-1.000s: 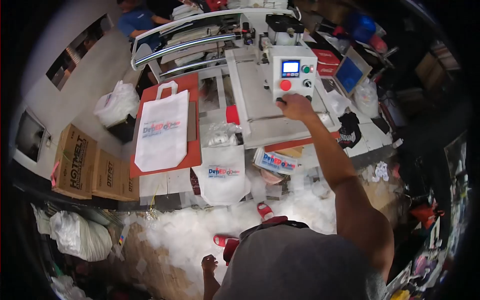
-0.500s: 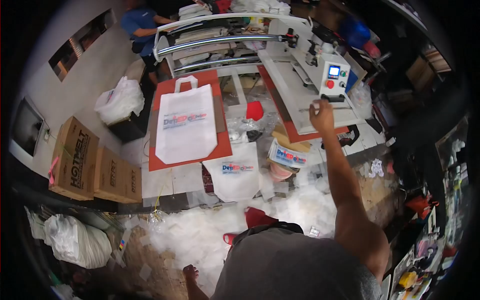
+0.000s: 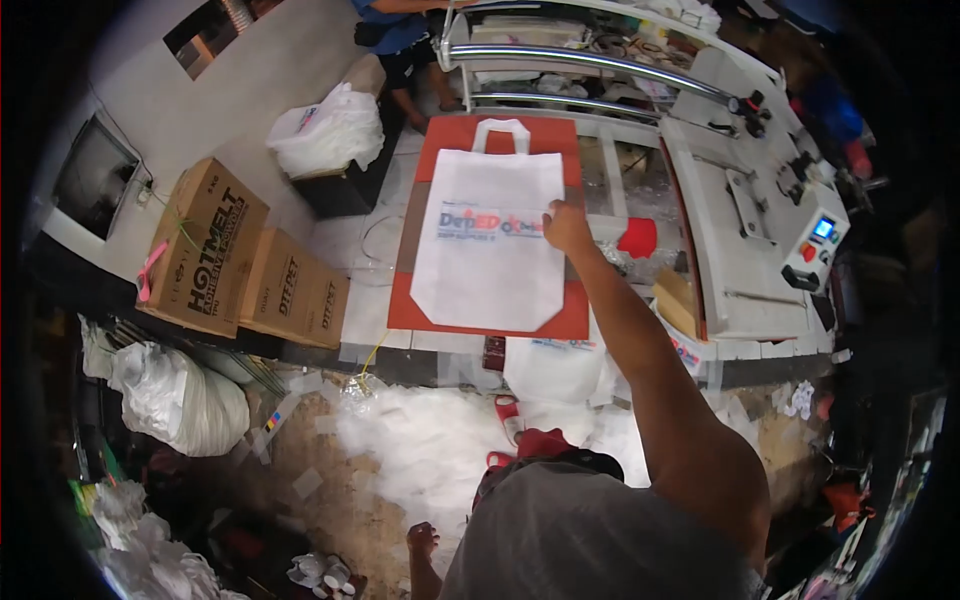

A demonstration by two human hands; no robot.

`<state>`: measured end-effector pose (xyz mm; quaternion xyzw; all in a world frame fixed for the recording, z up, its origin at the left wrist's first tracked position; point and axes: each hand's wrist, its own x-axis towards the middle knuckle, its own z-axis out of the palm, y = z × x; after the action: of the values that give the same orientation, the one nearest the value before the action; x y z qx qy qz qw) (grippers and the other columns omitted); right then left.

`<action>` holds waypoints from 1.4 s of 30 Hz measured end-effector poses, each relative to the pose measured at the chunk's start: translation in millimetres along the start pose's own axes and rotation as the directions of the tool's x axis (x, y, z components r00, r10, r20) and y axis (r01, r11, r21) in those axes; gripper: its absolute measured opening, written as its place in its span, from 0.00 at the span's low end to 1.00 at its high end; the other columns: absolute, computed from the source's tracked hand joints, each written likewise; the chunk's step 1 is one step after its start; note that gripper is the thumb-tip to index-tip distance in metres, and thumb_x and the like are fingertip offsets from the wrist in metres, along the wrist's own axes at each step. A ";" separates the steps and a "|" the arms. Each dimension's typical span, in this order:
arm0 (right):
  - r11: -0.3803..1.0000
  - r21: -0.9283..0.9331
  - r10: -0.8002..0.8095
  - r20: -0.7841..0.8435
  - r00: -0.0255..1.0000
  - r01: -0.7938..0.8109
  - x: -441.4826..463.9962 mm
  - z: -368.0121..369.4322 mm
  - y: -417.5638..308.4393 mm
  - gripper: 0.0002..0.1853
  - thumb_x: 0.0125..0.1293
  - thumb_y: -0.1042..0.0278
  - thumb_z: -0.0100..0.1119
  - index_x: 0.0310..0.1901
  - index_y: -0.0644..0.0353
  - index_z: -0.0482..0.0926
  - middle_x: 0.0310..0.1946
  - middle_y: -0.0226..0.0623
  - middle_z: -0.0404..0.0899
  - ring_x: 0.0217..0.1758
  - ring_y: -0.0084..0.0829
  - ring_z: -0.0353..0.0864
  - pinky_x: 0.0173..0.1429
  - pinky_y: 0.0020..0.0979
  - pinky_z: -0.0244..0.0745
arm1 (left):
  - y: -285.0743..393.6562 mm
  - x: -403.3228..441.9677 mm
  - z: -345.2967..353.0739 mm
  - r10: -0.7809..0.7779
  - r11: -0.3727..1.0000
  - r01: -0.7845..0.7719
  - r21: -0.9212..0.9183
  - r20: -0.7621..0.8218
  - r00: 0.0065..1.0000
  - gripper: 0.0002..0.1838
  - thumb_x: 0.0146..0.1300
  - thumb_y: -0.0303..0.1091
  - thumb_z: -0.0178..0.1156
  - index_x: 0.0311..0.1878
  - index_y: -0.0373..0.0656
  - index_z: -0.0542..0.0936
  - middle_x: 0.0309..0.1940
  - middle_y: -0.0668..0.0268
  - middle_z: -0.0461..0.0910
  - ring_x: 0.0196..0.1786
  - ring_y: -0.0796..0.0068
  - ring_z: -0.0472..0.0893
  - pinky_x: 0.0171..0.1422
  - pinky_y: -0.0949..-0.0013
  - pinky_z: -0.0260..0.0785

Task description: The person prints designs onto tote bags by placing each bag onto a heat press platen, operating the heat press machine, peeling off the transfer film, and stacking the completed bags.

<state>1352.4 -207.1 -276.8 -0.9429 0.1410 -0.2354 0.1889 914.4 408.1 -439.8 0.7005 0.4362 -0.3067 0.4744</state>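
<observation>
A white tote bag (image 3: 500, 280) with a blue and red printed design (image 3: 485, 222) lies flat, its handle loop pointing away from me. Under it is a red and brown press platen (image 3: 412, 300). My right hand (image 3: 568, 228) is at the right end of the print, fingers curled together against the bag; whatever they pinch is too small to make out. Down at my side hangs my left hand (image 3: 424, 538), fingers curled in, with nothing visible in it. Right of the bag stands the heat press head (image 3: 745, 230) with its control box (image 3: 815, 240).
Metal rails (image 3: 590, 60) run behind the platen. Cardboard boxes (image 3: 205, 250) stand at the left near a white sack (image 3: 180, 395). A person in a blue shirt (image 3: 395, 30) is at the back. White scraps (image 3: 420, 430) cover the floor around my feet.
My right hand has left the handle area of the press head and moved left to the print on the bag. The view has shifted left. My left hand still hangs down.
</observation>
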 end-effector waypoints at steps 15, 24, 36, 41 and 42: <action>0.743 0.538 -0.538 0.126 0.834 0.398 -89.8 2.2 -153.1 0.10 0.45 0.77 0.58 0.33 0.66 0.74 0.40 0.48 0.75 0.47 0.49 0.74 0.46 0.44 0.72 | 70.9 52.6 -0.5 0.135 0.984 -0.137 0.111 0.026 0.991 0.12 0.64 0.35 0.55 0.45 0.39 0.79 0.28 0.64 0.81 0.25 0.74 0.81 0.24 0.72 0.70; 0.478 0.526 -0.435 0.838 0.330 -0.704 -262.8 -17.5 -188.8 0.13 0.69 0.60 0.57 0.46 0.59 0.74 0.33 0.37 0.82 0.36 0.24 0.83 0.32 0.30 0.78 | 22.2 77.5 -16.7 0.359 0.906 -0.362 0.222 0.054 0.932 0.15 0.63 0.32 0.57 0.51 0.38 0.77 0.33 0.63 0.83 0.30 0.73 0.83 0.28 0.70 0.73; 0.635 -0.262 0.771 0.268 0.577 -0.727 -422.6 141.4 155.8 0.32 0.52 0.49 0.67 0.50 0.68 0.72 0.46 0.57 0.75 0.51 0.54 0.76 0.55 0.46 0.74 | -174.7 31.6 -98.6 -0.284 0.935 0.171 0.310 0.370 0.884 0.07 0.66 0.33 0.57 0.42 0.39 0.78 0.27 0.62 0.78 0.28 0.71 0.78 0.28 0.69 0.72; 0.486 -0.347 0.846 -0.043 0.531 -0.802 -428.4 186.4 205.8 0.36 0.48 0.46 0.71 0.50 0.67 0.71 0.52 0.52 0.71 0.56 0.52 0.71 0.62 0.45 0.67 | -153.3 23.2 -93.6 -0.413 0.851 0.270 0.451 0.254 0.875 0.16 0.68 0.37 0.56 0.52 0.35 0.75 0.29 0.61 0.79 0.29 0.73 0.79 0.29 0.70 0.72; 0.443 -0.346 0.872 -0.047 0.487 -0.827 -429.5 197.1 214.5 0.35 0.48 0.47 0.71 0.49 0.67 0.71 0.52 0.52 0.71 0.57 0.53 0.70 0.61 0.46 0.68 | -147.4 20.4 -92.9 -0.393 0.837 0.211 0.505 0.287 0.873 0.16 0.68 0.39 0.56 0.50 0.34 0.75 0.30 0.60 0.79 0.29 0.74 0.79 0.29 0.71 0.72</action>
<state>1047.6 -188.2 -696.4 -0.7746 0.6179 -0.0164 0.1338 791.7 526.1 -482.0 0.6400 0.3580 -0.6026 0.3148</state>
